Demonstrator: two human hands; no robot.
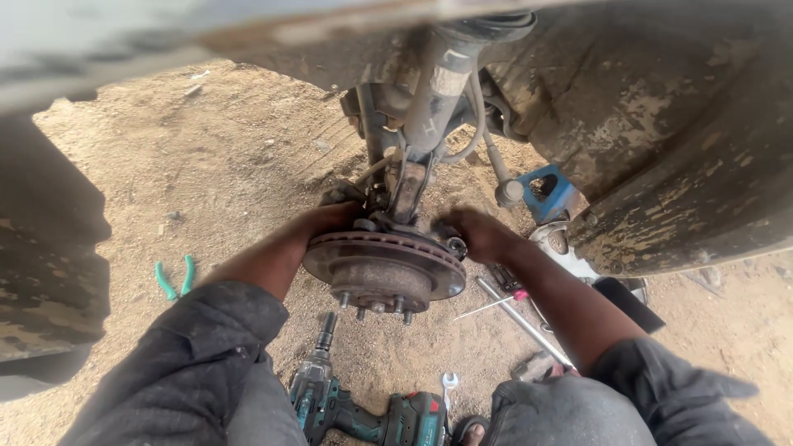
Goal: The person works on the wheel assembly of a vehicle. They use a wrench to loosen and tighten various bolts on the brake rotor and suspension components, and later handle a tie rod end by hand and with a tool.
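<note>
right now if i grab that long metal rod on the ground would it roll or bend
The rod looks like bare round steel, so probably stiff and fairly heavy. It might roll on hard floor, but the loose dirt likely holds it.

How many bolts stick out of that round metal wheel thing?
4 studs show on the hub, all along its lower front: one at the left, two in the middle, one at the right. More may be hidden.

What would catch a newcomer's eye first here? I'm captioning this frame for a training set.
The rusty brake disc with its studs sits dead centre under the wheel arch, with the left hand and right hand reaching behind it on either side. Below it, on the sandy ground, lies a teal cordless impact wrench; green-handled pliers lie off to the left.
</note>
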